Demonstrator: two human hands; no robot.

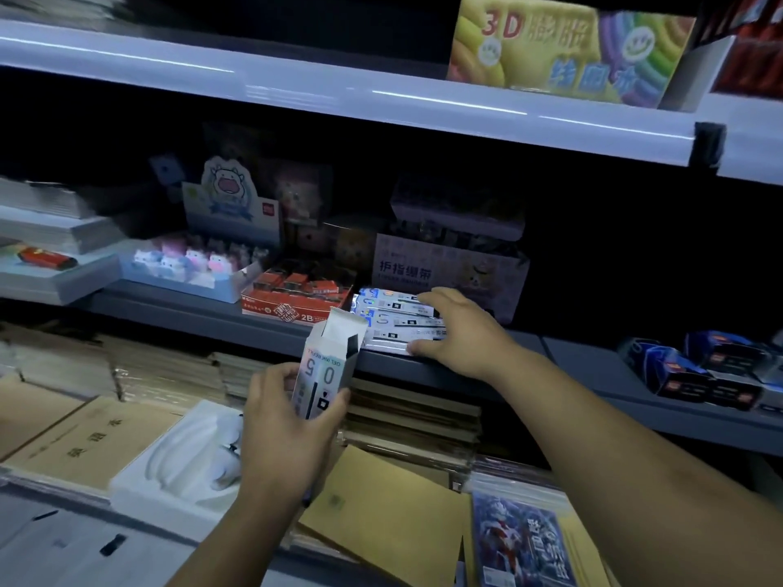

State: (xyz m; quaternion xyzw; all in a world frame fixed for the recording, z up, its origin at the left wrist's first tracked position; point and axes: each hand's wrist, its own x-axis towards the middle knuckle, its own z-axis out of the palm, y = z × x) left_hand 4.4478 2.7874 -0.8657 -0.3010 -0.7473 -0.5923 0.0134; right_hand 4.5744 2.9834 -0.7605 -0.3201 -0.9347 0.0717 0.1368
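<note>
Gripping a tall white cardboard gel-ink refill box [324, 374] in the left hand [284, 425], fingers and thumb wrapping round its lower half, open flap pointing up at 12 o'clock. Clamping with the right hand [459, 328] the end of a flat stack of white refill boxes [394, 317], sitting at 2 o'clock from that box on the grey metal shelf [190, 315], just beside a red 2B carton [296, 298] at its 9 o'clock.
</note>
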